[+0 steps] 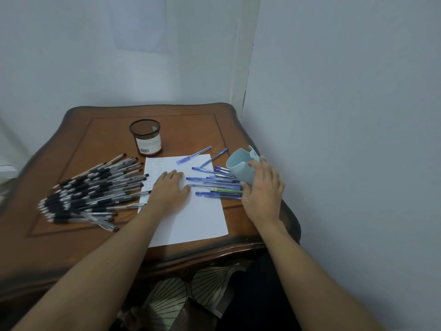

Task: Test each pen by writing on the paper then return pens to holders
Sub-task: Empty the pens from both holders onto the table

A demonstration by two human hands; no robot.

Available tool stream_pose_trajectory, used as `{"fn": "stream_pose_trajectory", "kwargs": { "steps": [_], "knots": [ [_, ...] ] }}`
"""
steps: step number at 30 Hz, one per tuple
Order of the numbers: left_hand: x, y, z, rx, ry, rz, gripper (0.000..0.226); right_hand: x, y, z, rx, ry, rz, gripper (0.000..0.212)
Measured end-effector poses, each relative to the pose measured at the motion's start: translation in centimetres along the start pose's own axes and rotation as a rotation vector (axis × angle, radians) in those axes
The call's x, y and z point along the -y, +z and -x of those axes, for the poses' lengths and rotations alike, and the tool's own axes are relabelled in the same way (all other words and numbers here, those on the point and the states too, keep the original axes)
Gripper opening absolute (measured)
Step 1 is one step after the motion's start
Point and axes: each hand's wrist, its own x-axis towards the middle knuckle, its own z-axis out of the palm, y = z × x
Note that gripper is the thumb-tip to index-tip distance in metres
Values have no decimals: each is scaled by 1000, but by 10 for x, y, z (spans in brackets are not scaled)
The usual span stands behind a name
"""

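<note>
A wooden table [71, 144] fills the middle of the frame, set into a corner of pale walls. A white sheet of paper [202, 218] lies at its centre, with faint columns of handwriting in the sheet's upper left part. The left hand [170, 189] lies flat on the paper, palm down, fingers straight and close together, holding nothing. Left of it, a large heap of black pens [95, 187] fans across the tabletop, some tips reaching over the paper's edge. At centre right, a cluster of blue pens [214, 185] lies partly on the sheet's right edge, with a green pen [226, 190] among them. Two more blue pens lie apart near the sheet's top edge. The right hand [262, 187] grips a light blue pen holder [238, 164], fingers wrapped over its side; the holder is tilted, mouth facing upper left, just above the blue pens. A black mesh pen holder [146, 137] stands upright above the paper.
</note>
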Motion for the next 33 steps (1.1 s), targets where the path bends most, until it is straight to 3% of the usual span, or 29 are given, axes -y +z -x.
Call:
{"fn": "stream_pose_trajectory", "kwargs": {
  "steps": [7,11,18,26,33],
  "knots": [
    [3,-23,-23,7,-24,-62,44,30,28,-30,7,-29,-208,58],
    [9,-22,-36,-159,-74,-176,50,43,53,-47,7,12,-376,59],
    [23,-11,-63,-97,-116,-251,62,68,91,-86,27,105,-682,62],
    [29,-2,-65,-134,-92,-275,63,84,131,-128,52,182,-823,62],
    [31,0,-68,-128,-91,-288,63,97,154,-146,64,217,-763,61]
  ]
}}
